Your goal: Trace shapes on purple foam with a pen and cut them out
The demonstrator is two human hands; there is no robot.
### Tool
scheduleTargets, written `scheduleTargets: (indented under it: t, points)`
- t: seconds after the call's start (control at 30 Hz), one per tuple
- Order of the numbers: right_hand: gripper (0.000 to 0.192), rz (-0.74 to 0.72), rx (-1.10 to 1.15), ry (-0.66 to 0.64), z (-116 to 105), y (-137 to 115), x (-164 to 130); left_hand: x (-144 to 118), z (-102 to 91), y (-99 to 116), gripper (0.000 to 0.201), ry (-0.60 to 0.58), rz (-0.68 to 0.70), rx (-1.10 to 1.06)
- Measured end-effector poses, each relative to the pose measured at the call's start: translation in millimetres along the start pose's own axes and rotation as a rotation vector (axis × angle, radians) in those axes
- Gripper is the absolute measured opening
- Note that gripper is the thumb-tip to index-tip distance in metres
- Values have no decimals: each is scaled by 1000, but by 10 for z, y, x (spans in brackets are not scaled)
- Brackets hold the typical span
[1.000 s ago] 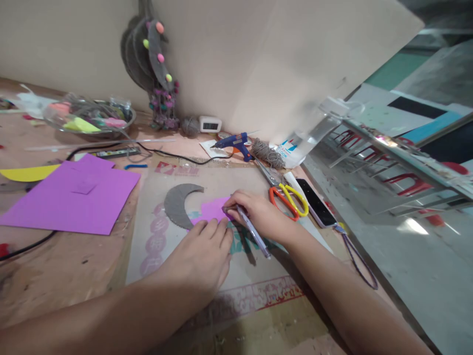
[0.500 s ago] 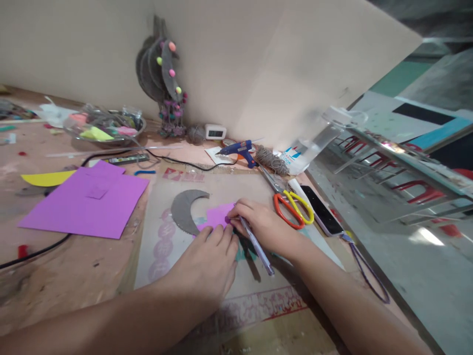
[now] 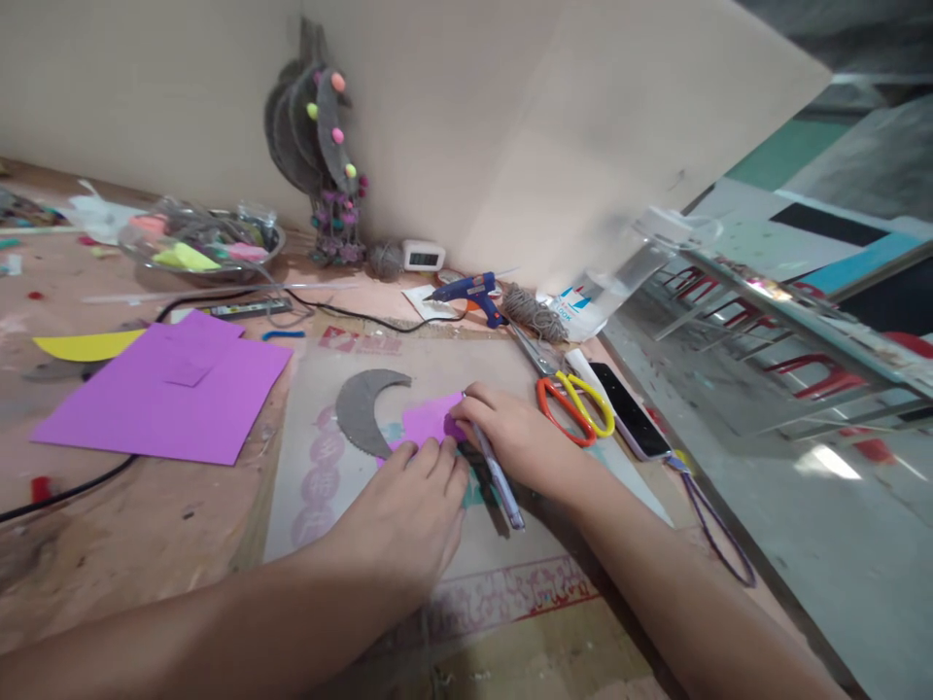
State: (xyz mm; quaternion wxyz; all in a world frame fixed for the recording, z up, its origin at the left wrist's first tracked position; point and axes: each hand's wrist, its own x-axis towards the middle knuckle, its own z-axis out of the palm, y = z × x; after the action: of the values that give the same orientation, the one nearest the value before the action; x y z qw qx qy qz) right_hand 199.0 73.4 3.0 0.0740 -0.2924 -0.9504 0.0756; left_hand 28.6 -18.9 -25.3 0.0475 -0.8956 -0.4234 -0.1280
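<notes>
A small purple sheet (image 3: 423, 420) lies on a pale printed plastic mat (image 3: 298, 486), next to a grey felt crescent (image 3: 359, 413). My left hand (image 3: 415, 506) rests palm down, its fingers together and lying on the near edge of that sheet. In my right hand (image 3: 506, 437) a slim light-purple pen (image 3: 502, 486) is pinched, its back end slanting toward me. Its tip is hidden by my fingers, over the sheet's right side. A small dark purple shape (image 3: 453, 425) shows at my right fingertips; what it is I cannot make out.
Scissors (image 3: 575, 408) and a phone (image 3: 631, 408) lie to the right, near the table edge. A blue glue gun (image 3: 470, 289), grey yarn (image 3: 535, 313) and a clear jug (image 3: 619, 277) are behind. Larger purple sheets (image 3: 160, 408), a black cord (image 3: 73, 504) and a filled bowl (image 3: 204, 275) lie left.
The pen has swung slightly, its back end now further left and a little higher. My left hand stays on the sheet. The whole view has shifted a little.
</notes>
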Motion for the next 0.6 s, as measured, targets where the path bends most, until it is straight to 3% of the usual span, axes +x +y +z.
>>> scheduleTargets:
  t: [0.6]
  points:
    - [14, 7, 74, -6, 1, -29, 30, -25, -46, 13, 41, 5, -4, 20]
